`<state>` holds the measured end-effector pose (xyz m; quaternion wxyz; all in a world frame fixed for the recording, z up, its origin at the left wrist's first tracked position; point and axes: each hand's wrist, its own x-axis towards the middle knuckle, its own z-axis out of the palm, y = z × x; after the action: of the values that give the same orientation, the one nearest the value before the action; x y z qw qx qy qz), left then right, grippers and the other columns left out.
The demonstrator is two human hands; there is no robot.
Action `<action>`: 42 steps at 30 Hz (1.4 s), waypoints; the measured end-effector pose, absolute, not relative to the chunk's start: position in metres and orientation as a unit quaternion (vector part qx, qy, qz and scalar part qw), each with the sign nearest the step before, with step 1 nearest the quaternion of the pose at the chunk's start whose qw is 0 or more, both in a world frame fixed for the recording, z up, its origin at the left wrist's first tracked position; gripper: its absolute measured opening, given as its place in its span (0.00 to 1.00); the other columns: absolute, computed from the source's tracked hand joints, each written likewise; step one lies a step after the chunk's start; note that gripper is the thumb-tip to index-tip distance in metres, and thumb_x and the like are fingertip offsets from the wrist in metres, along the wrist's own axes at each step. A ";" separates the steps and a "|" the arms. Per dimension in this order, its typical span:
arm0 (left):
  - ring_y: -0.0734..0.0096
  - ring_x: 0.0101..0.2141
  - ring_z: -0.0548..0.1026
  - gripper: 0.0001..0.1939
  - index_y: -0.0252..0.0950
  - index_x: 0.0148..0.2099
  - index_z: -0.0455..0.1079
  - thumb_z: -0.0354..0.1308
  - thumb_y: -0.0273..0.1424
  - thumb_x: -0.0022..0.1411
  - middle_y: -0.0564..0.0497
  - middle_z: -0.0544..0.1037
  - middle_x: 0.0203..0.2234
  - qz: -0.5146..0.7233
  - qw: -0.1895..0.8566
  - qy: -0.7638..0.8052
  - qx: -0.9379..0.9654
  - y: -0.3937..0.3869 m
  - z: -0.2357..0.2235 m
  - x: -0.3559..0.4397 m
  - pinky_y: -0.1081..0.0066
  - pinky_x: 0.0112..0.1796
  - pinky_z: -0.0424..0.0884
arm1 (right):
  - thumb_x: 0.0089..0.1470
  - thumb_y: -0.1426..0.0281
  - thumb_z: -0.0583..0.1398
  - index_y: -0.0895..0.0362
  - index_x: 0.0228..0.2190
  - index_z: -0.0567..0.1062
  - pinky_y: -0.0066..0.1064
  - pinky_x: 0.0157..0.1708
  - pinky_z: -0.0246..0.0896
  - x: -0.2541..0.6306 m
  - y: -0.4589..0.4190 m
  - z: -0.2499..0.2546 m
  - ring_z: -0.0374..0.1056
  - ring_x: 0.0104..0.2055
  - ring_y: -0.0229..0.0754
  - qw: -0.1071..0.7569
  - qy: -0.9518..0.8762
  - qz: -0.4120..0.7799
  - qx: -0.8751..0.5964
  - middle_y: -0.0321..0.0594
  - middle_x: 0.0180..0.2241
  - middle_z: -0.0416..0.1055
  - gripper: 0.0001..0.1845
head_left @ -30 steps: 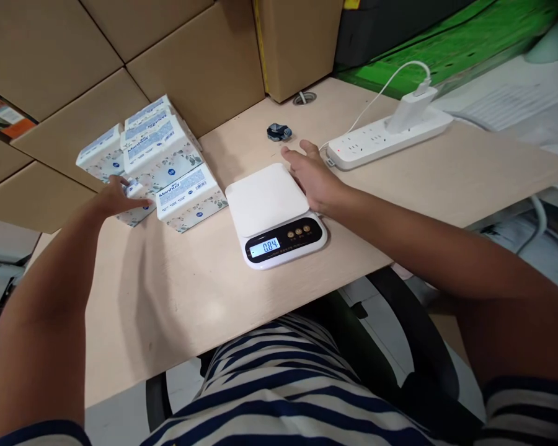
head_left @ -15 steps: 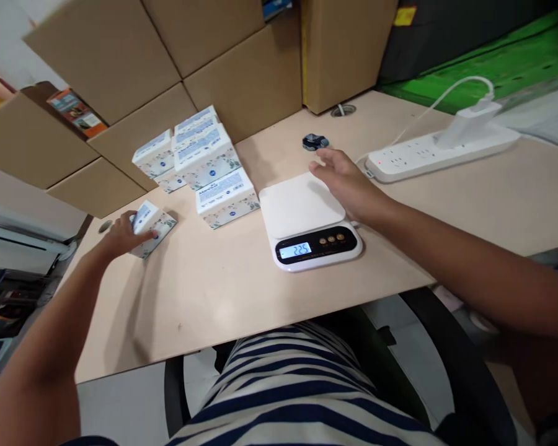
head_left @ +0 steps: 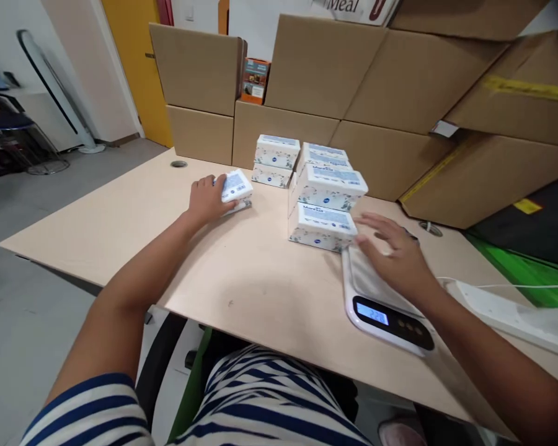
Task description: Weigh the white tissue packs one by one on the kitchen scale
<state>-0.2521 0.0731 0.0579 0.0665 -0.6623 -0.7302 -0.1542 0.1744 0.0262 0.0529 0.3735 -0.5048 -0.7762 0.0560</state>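
My left hand is closed round a small white and blue tissue pack on the desk, set apart to the left of a stack of several like packs. My right hand lies open, fingers spread, over the white platform of a kitchen scale, close to the nearest pack of the stack. The scale's lit display shows digits.
Brown cardboard boxes stand stacked behind the beige desk. A white power strip lies to the right of the scale. A cable hole sits at the desk's far left. Grey floor and a yellow door lie beyond.
The view has swung left, so the scale now sits at the right. My left hand has kept its pack, apart from the stack. My right hand has slid onto the scale's platform.
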 end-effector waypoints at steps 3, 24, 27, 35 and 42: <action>0.35 0.69 0.67 0.47 0.35 0.81 0.55 0.58 0.55 0.69 0.30 0.67 0.72 -0.151 0.062 -0.727 -0.667 0.072 0.055 -0.253 0.49 0.68 0.58 | 0.70 0.60 0.57 0.53 0.61 0.79 0.54 0.55 0.77 0.114 0.032 0.063 0.76 0.61 0.64 0.182 -0.835 -0.026 -0.518 0.55 0.60 0.77 0.24; 0.38 0.69 0.66 0.46 0.34 0.80 0.57 0.60 0.52 0.69 0.29 0.69 0.70 -0.160 0.064 -0.709 -0.684 0.068 0.052 -0.252 0.50 0.68 0.58 | 0.71 0.63 0.52 0.58 0.72 0.66 0.47 0.44 0.73 0.077 0.067 0.054 0.80 0.50 0.62 0.038 -0.841 -0.049 -0.538 0.57 0.61 0.79 0.33; 0.37 0.69 0.66 0.46 0.36 0.80 0.57 0.60 0.52 0.68 0.30 0.69 0.71 -0.165 0.060 -0.708 -0.684 0.070 0.050 -0.253 0.49 0.68 0.58 | 0.70 0.62 0.53 0.56 0.72 0.67 0.48 0.48 0.74 0.081 0.072 0.051 0.80 0.55 0.63 0.062 -0.841 -0.031 -0.537 0.55 0.62 0.79 0.34; 0.37 0.69 0.65 0.46 0.36 0.80 0.56 0.60 0.52 0.68 0.31 0.68 0.71 -0.167 0.056 -0.705 -0.687 0.070 0.054 -0.254 0.49 0.68 0.57 | 0.69 0.55 0.57 0.54 0.73 0.66 0.51 0.51 0.78 0.090 0.057 0.062 0.81 0.55 0.62 0.061 -0.847 0.018 -0.528 0.54 0.63 0.78 0.37; 0.38 0.65 0.74 0.56 0.31 0.75 0.63 0.53 0.72 0.64 0.32 0.76 0.65 -0.249 0.105 -0.670 -0.692 0.057 0.077 -0.266 0.43 0.60 0.68 | 0.71 0.50 0.58 0.49 0.73 0.67 0.54 0.71 0.69 0.158 -0.018 0.088 0.65 0.76 0.57 0.167 -0.908 0.054 -0.381 0.49 0.75 0.66 0.36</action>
<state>-0.2656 0.0568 0.0773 0.1049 -0.6915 -0.6700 -0.2487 0.1577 -0.0175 0.0885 0.1665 -0.3809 -0.9079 0.0538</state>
